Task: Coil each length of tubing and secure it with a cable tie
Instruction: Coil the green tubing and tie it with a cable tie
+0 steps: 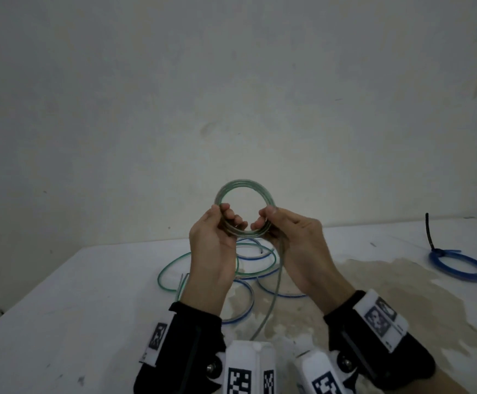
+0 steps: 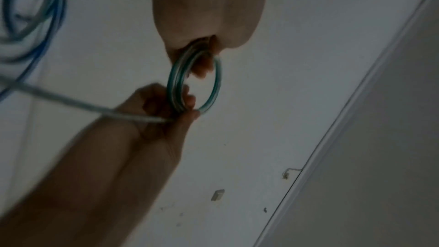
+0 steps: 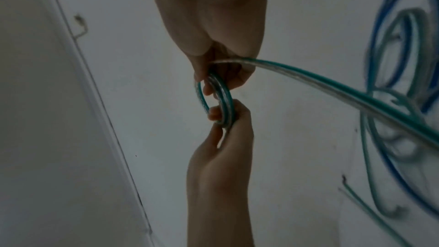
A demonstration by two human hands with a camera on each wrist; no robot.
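A small green-striped clear tubing coil is held up above the table. My left hand pinches its left side and my right hand grips its right side. The left wrist view shows the coil between my left hand and right hand. In the right wrist view my right hand holds the coil where the loose tail leaves it. That tail hangs down to the table. More green-striped tubing and blue-striped tubing lie uncoiled below.
A blue coil bound with a black cable tie lies at the far right of the white table. A brownish stain spreads across the table's right half. A pale wall stands right behind.
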